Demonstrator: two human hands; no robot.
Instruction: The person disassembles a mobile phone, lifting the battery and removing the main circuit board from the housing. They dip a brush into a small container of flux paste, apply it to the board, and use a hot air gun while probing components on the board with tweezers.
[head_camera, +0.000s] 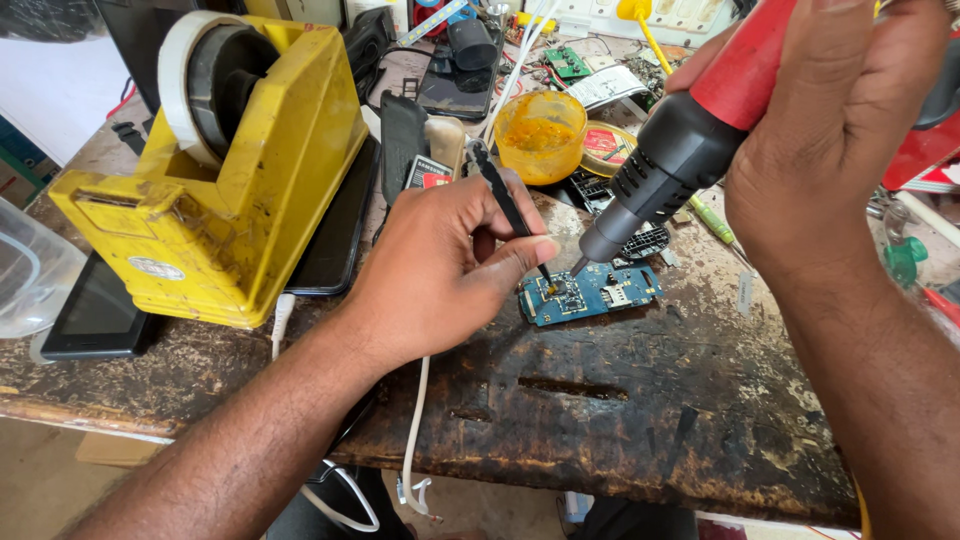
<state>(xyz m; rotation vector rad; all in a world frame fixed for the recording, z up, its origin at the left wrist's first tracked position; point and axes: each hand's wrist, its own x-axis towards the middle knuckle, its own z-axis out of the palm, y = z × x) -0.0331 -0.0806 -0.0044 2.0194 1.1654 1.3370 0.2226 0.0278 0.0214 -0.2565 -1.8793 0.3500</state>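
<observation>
My left hand (450, 255) is pinched on black tweezers (505, 200), held low and slanted so their tips touch 1 spot on the blue circuit board (590, 293). The board lies flat on the worn dark surface (620, 400), near its middle, so both hands can reach it from above. My right hand (830, 150) is wrapped tight around the red-and-black hot-air tool (690, 130), tilted so its nozzle points at that same spot, just beside the tweezer tips. A yellow tape dispenser (230, 170) and an orange tub (540, 135) sit well apart, out of the way.
</observation>
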